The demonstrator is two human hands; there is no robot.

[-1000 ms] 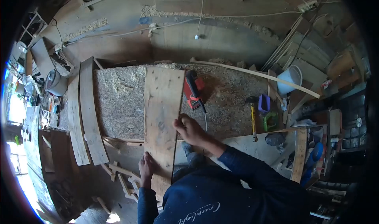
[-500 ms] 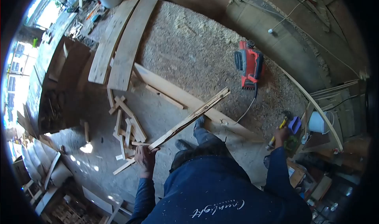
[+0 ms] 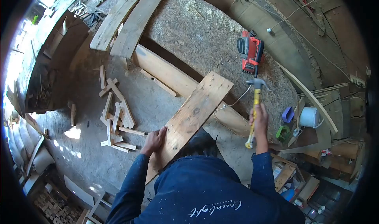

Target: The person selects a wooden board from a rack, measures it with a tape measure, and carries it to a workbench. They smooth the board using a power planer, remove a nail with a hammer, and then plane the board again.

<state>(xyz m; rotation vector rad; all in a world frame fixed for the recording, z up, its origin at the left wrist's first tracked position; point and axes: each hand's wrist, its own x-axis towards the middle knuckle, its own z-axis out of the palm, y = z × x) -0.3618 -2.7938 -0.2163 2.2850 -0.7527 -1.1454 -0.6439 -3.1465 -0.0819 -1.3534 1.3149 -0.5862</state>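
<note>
A wide wooden board [image 3: 193, 115] slants across the middle, its far end over the edge of the sawdust-covered workbench [image 3: 185, 34]. My left hand [image 3: 155, 140] grips the board by its left edge, near my body. In my right hand [image 3: 259, 119] is a claw hammer [image 3: 256, 99] with a yellow handle, its metal head pointing up and away from me. The hammer is apart from the board, to its right. Beyond the hammer head a red electric planer [image 3: 251, 52] lies on the bench with its cord trailing.
Two long planks [image 3: 136, 23] lie across the bench's far left. Scrap wood pieces [image 3: 118, 113] are piled on the floor at left. A purple holder [image 3: 288, 114], a green object [image 3: 283, 133] and a white bucket [image 3: 310, 117] stand at right, near a curved wooden strip [image 3: 310, 98].
The board in my left hand has turned from its narrow edge to its broad face. My right hand has lifted the hammer from the bench's right end and brought it inward.
</note>
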